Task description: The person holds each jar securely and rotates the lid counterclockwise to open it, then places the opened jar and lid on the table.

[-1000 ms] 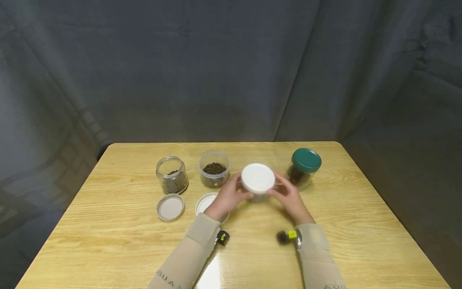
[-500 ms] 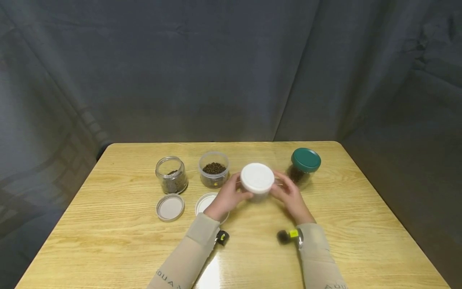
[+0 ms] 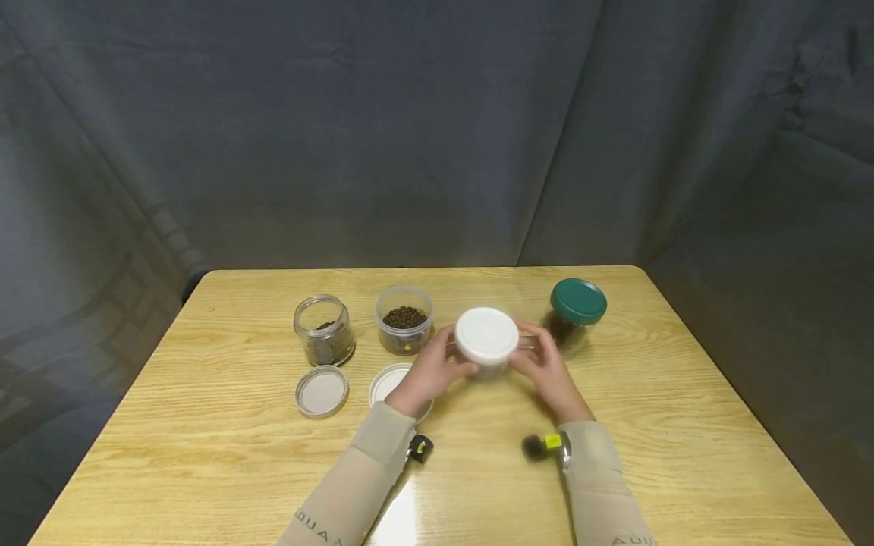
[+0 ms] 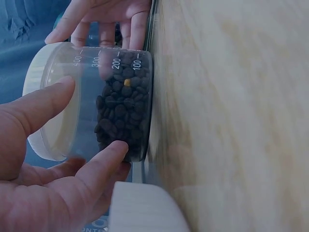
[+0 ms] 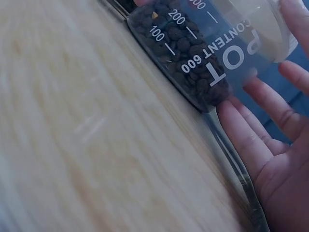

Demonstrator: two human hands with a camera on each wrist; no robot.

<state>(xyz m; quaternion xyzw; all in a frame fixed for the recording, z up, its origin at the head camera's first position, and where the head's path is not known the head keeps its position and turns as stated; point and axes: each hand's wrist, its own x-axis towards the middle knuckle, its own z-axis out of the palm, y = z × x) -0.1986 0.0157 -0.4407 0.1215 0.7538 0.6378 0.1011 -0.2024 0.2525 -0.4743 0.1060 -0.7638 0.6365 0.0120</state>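
Note:
A clear plastic jar (image 4: 89, 116) with a white lid (image 3: 487, 334) stands between both hands at the middle of the table. Dark brown pellets (image 4: 123, 106) fill its lower part, one yellowish bit among them. My left hand (image 3: 435, 371) grips the jar from the left, thumb up by the lid and fingers around the wall. From the right, my right hand (image 3: 551, 378) holds it, thumb at the lid's edge and fingers spread along the far side. Measuring marks and the word POT show on the wall in the right wrist view.
To the left stand a glass jar (image 3: 331, 349) and a clear tub (image 3: 404, 343), both lidless with pellets inside. A greyish lid (image 3: 322, 392) and a white lid (image 3: 389, 383) lie before them. A green-lidded jar (image 3: 579, 302) stands behind my right hand.
My right hand's thumb and fingers shift slightly around the right side of the lid. The jar and my left hand stay almost where they were.

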